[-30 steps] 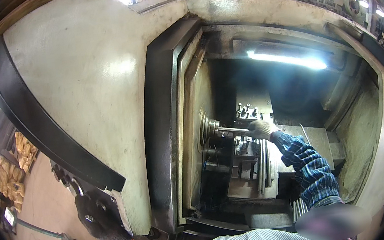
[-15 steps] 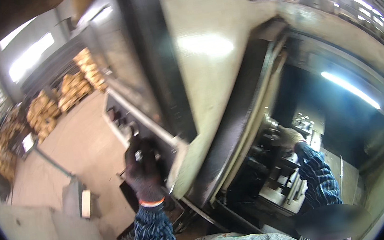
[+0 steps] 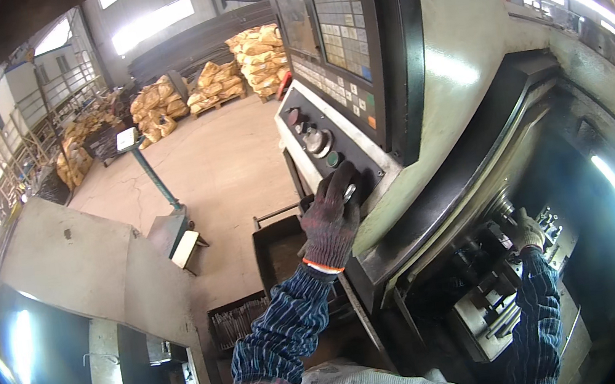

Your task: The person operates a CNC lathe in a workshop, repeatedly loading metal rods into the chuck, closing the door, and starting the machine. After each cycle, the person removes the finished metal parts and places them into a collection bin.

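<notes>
A person stands at a large grey machine tool, seen from above through a wide lens. The left hand [image 3: 332, 216], in a dark knitted glove with an orange cuff, rests on the lower edge of the sloping control panel [image 3: 327, 105], fingers curled over a small silver knob [image 3: 350, 190]; the grip seems pressed around it, though the glove hides the fingertips. Just beyond the hand, farther up the panel, sit a green button [image 3: 333, 160], a larger round dial [image 3: 314, 141] and a red button [image 3: 293, 116], with a keypad [image 3: 342, 19] and a screen [image 3: 295, 18] above them. The right hand [image 3: 525, 230], in a pale glove, reaches into the dark open machine bay on the right and touches the tool block [image 3: 498, 276] there; whether its grip is spread or pressed together cannot be told. Both sleeves are blue plaid. On the far left, stacks of tan sacks [image 3: 159, 106] stand on the concrete floor [image 3: 221, 172], and a dark metal tray [image 3: 278, 249] sits near the left forearm
</notes>
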The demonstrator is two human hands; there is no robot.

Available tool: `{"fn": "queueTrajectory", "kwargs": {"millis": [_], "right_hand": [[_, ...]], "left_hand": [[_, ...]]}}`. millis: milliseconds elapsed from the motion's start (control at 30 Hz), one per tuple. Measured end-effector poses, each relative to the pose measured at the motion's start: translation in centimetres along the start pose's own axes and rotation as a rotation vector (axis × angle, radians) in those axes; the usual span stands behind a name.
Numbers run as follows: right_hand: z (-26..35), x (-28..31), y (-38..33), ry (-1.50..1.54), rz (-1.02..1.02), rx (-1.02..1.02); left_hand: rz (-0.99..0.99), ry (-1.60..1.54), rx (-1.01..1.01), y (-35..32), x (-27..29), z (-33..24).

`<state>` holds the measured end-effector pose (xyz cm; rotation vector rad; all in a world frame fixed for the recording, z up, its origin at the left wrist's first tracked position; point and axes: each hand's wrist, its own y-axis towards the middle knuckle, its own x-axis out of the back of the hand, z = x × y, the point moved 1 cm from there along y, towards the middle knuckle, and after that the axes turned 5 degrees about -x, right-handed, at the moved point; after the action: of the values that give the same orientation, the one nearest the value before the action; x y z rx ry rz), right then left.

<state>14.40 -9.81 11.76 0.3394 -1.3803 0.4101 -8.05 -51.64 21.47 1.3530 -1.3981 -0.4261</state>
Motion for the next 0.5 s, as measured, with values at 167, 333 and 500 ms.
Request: {"fn": "queueTrajectory", "kwargs": {"millis": [167, 333, 500], "right_hand": [[0.8, 0.1, -1.2, -0.057, -0.175, 0.024], [0.2, -0.2, -0.8, -0.042, -0.248, 0.036], [1.0, -0.8, -1.7, -0.02, -0.237, 0.027]], "left_hand": [[0.033, -0.014, 0.029, 0.1, -0.1, -0.7], [-0.11, -0.19, -0.07, -0.9, 1.1, -2.3], [0.037, -1.01, 0.279, -7.2, 1.8, -2.4]]}}
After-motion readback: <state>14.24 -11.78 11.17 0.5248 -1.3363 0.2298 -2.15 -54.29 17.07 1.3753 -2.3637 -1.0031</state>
